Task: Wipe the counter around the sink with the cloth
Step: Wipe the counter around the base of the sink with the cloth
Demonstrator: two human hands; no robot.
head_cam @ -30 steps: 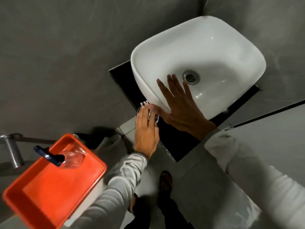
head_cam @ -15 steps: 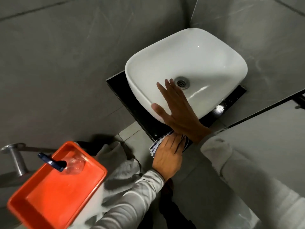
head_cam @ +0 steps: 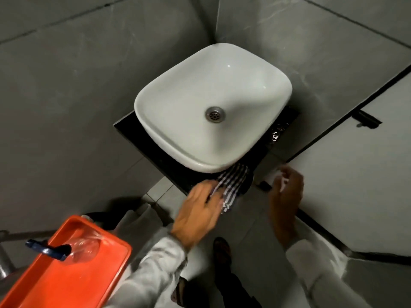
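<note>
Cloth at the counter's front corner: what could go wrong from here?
The striped cloth hangs partly off the black counter edge, pinched only by the left hand; it may slip to the floor. Water glints on the counter's right strip, unwiped. The right hand is off the sink, so nothing braces the reach.

The white ceramic sink (head_cam: 189, 121) overhangs the glossy black counter slab (head_cam: 138, 138), hiding most of it; only strips along the slab's edges show. The striped black-and-white cloth (head_cam: 233, 183) tucks under the sink's near rim at the slab's near corner, its far end out of sight. The left hand (head_cam: 198, 210) is motion-blurred, its fingertips indistinct against the cloth. The orange plastic tray (head_cam: 73, 278) runs off the frame's lower left corner.
</note>
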